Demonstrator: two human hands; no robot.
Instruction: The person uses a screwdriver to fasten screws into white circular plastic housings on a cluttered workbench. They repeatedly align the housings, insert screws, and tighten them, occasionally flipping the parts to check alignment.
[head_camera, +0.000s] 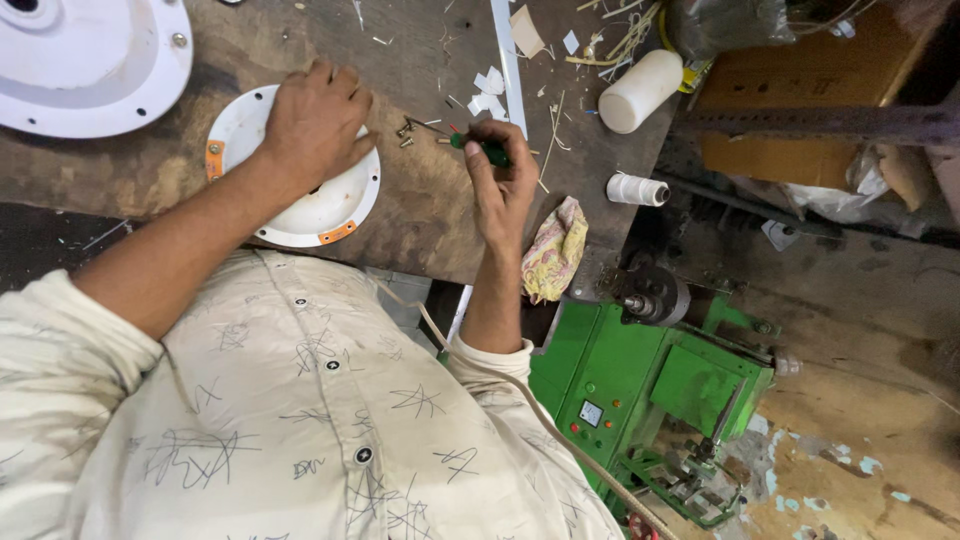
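Now at fastening stage: left hand (315, 125) spread flat, pinning white round cover (300, 215) to tabletop (420, 215). Right hand (500, 185) pinches green-handled screwdriver (480, 148); loose screws (405, 132) at its 9 o'clock, so next move likely needs one seated on the tip.

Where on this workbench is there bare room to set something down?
Bare wood lies between the large white housing and the left hand, and below the screws toward the patterned rag. Crowded: paper scraps and the white bottle.

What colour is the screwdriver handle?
Green, seen in the head view: the screwdriver in the right hand.
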